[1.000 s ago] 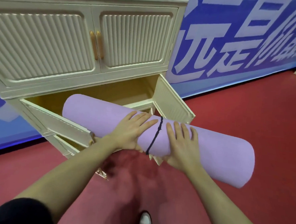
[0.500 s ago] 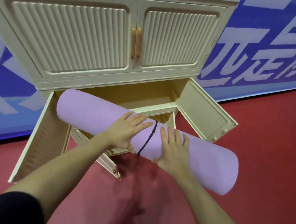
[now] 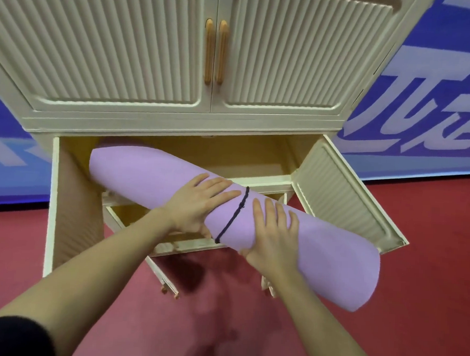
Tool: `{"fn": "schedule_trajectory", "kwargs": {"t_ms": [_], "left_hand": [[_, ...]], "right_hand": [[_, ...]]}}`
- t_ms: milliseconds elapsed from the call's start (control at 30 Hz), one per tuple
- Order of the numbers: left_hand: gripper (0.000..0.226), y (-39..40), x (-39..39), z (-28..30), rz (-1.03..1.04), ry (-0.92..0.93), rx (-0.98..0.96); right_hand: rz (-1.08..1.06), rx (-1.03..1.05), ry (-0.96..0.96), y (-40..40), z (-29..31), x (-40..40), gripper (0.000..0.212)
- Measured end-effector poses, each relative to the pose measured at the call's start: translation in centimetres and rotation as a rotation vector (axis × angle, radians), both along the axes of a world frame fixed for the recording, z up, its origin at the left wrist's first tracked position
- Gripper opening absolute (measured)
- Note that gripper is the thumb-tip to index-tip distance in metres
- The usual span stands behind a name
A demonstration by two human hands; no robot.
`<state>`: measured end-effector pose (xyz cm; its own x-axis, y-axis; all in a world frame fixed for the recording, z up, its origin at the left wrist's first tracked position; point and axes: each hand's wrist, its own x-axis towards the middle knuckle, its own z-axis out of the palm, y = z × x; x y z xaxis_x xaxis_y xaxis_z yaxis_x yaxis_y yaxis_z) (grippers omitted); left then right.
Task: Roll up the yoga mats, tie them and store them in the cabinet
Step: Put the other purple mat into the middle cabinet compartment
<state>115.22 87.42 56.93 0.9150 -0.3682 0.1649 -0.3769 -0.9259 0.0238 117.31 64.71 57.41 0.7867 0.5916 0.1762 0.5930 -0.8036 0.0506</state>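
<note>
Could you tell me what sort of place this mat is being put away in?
Probably a gym or sports hall, though that is a guess: red carpet-like flooring, a big blue wall banner with white lettering, and a cream storage cabinet taking a rolled, tied purple yoga mat.

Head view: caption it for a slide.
Both hands feed a tied purple yoga mat into the open lower cabinet.

Rolled lilac foam yoga mat [image 3: 152, 173] with matt, faintly grainy skin under the fingers, thin dark braided cord [image 3: 233, 216] between the two hands, cream ribbed cabinet [image 3: 104, 48] with satin paint, probably wooden handles [image 3: 215, 51], matt red carpet floor [image 3: 426, 296]
</note>
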Motion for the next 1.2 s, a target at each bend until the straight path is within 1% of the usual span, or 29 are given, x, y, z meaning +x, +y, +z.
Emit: {"fn": "schedule_trajectory", "kwargs": {"t_ms": [67,233,333,433,567,667,800,900,967,1000,1067,1100,1200], "left_hand": [[0.108,1.3,0.3,-0.1,0.038,-0.017,0.007],[0.115,3.4,1.4,-0.8,0.117,-0.092,0.013],[0.115,3.8,2.3,-1.2,0.139,-0.176,0.01],[0.116,4.6,3.3,-1.6,0.147,-0.261,0.024],[0.118,5.1,4.6,-3.4,0.131,-0.388,0.078],[0.116,5.7,5.0,-4.8,0.12,-0.485,0.109],[0.117,6.1,5.1,-6.3,0.141,-0.586,0.15],[0.111,6.2,4.6,-7.3,0.177,-0.646,0.182],[0.109,6.3,4.3,-7.8,0.218,-0.683,0.19],[0.112,6.3,4.3,-8.2,0.252,-0.696,0.205],[0.126,6.0,4.2,-8.8,0.335,-0.649,0.262],[0.133,5.8,4.3,-9.2,0.377,-0.616,0.294],[0.139,5.6,4.2,-10.4,0.456,-0.592,0.356]], "right_hand": [[0.051,0.022,-0.049,1.3,-0.3,1.1,0.108],[0.114,0.041,-0.116,3.7,-0.6,4.0,0.118],[0.154,0.039,-0.163,4.3,-0.6,5.9,0.122],[0.195,0.054,-0.203,5.0,-1.0,7.6,0.118],[0.214,0.091,-0.245,5.5,-2.9,9.4,0.119],[0.244,0.119,-0.312,5.6,-4.6,10.4,0.122],[0.283,0.241,-0.454,5.8,-6.3,10.5,0.113],[0.324,0.33,-0.574,5.3,-8.3,9.9,0.104],[0.327,0.384,-0.623,5.1,-9.8,10.0,0.1],[0.309,0.383,-0.643,5.0,-10.4,10.1,0.1],[0.239,0.345,-0.672,4.9,-11.4,10.2,0.103],[0.2,0.33,-0.674,4.9,-11.9,10.1,0.107],[0.129,0.255,-0.68,5.0,-13.4,9.7,0.127]]}}
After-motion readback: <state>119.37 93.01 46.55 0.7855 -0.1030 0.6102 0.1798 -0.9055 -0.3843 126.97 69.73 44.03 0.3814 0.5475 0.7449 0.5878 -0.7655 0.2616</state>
